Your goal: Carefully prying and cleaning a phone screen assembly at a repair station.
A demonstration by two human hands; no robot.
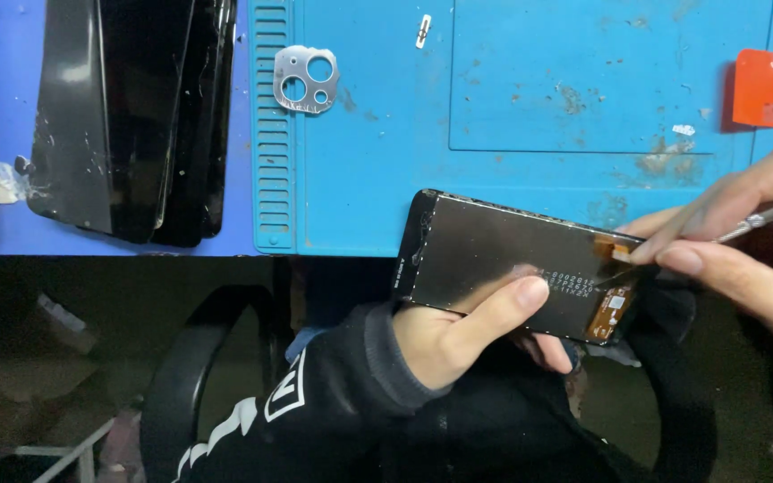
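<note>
Stack of dark screens (131, 116) far left, well apart. Left hand (458, 335) pinches the phone screen panel (512, 264) over the blue mat's (512, 107) near edge, long axis running left-right. Right hand (735, 237), fingers pressed around metal tweezers (767, 216), meets the panel's right end at the orange flex (615, 304).

Dark phone screen panel (512, 264) lies back-up, tweezers (762, 217) touching its flex.
</note>
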